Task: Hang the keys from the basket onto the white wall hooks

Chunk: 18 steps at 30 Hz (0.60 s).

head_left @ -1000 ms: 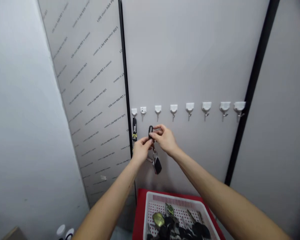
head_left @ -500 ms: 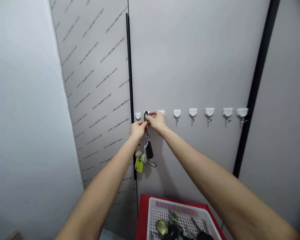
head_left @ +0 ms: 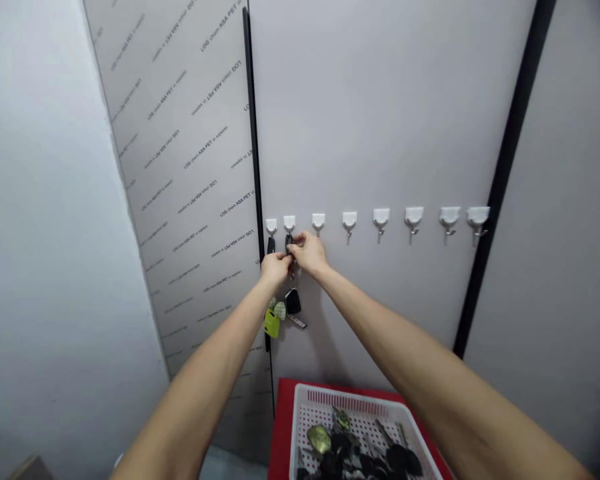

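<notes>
At the second white hook point(head_left: 289, 222) from the left, both hands are closed on a keychain's dark loop point(head_left: 289, 244). My left hand point(head_left: 276, 269) pinches it low from the left; my right hand point(head_left: 310, 252) grips it from the right, just below the hook. Beneath my fingers dangles a black key fob point(head_left: 293, 301), with a small pale strip point(head_left: 297, 321) under it. A black strap point(head_left: 271, 245) hangs at the leftmost hook point(head_left: 271, 226). Below it are a yellow-green tag point(head_left: 271, 324) and checked green balls point(head_left: 279, 310); my left hand hides how these connect.
More white hooks point(head_left: 381, 217) run rightward along the grey panel point(head_left: 390, 113). Below, a white basket point(head_left: 347, 395) of keys stands on a red surface point(head_left: 279, 427). A long black handle point(head_left: 253, 120) edges the panel on the left, beside a printed panel point(head_left: 180, 200).
My hands and the keychain's loop are now lower relative to the second hook, which has come into sight. The view has shifted slightly, showing more of the basket.
</notes>
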Available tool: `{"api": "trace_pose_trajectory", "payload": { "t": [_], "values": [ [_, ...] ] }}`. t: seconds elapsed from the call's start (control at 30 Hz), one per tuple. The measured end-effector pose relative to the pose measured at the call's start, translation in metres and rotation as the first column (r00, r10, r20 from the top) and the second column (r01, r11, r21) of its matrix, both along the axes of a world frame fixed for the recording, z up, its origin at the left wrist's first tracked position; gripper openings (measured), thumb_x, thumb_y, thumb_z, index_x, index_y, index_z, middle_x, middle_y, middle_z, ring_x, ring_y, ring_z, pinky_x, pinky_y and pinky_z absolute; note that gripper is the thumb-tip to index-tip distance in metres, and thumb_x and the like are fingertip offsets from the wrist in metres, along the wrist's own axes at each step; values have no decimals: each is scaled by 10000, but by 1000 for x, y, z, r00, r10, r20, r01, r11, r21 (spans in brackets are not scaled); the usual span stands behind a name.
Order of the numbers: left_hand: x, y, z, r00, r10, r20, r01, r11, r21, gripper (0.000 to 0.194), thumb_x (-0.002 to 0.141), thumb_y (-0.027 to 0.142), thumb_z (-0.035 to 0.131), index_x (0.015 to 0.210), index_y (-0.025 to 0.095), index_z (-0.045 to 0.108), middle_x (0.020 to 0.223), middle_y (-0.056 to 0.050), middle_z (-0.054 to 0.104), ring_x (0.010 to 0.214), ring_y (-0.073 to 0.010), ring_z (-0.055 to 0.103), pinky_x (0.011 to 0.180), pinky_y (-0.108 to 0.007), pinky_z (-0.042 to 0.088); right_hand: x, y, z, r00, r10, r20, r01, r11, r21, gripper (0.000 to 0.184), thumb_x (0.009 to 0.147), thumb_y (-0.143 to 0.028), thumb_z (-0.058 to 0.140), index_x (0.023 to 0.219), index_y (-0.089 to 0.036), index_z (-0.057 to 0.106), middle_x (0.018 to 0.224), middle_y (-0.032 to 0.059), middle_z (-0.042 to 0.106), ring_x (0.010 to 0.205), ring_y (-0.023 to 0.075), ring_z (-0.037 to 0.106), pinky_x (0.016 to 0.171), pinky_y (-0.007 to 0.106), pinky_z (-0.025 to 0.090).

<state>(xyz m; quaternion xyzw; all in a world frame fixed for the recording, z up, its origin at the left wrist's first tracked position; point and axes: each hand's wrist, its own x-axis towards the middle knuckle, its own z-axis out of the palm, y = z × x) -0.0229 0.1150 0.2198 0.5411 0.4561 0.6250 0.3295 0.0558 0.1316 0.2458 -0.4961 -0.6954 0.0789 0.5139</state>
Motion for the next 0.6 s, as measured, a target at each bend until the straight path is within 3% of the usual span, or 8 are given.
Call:
{"api": "trace_pose_trajectory", "payload": {
  "t": [0.17, 0.3, 0.43, 0.6],
  "values": [
    [-1, 2, -5, 996, 32, -81, -32, 999, 10, 92, 579, 135, 451, 542, 109, 531, 433, 16, 475, 396, -64, 433, 464, -203, 369, 3, -3, -3, 1000, 0, -12, 0, 1000, -4, 165, 601, -259, 475, 736, -168, 506, 633, 6, 552, 579, 102, 495, 577, 248, 381],
    [-2, -15, -21, 977, 155, -149, -138, 983, 121, 221, 557, 116, 484, 770, 105, 542, 714, -42, 571, 638, -98, 511, 640, -226, 389, 22, -17, -24, 999, 49, -15, -49, 999, -7, 177, 615, -246, 468, 763, -155, 500, 602, -5, 540, 556, 88, 487, 572, 242, 377],
    [2, -47, -61, 968, 84, -235, -48, 987, 156, 280, 593, 151, 468, 869, 117, 505, 836, -50, 557, 735, -104, 501, 697, -234, 382, 56, -42, -76, 989, 146, 6, -146, 989, -38, 191, 605, -242, 479, 763, -138, 504, 648, 6, 548, 574, 82, 488, 585, 232, 377],
    [18, -83, -142, 861, -112, -495, 94, 994, -61, 234, 632, 162, 430, 848, 133, 516, 829, -45, 558, 721, -104, 495, 692, -235, 382, 100, -80, -168, 984, 174, 22, -160, 941, -300, 171, 614, -229, 458, 748, -133, 505, 674, 26, 561, 609, 98, 500, 577, 223, 376]
  ]
}}
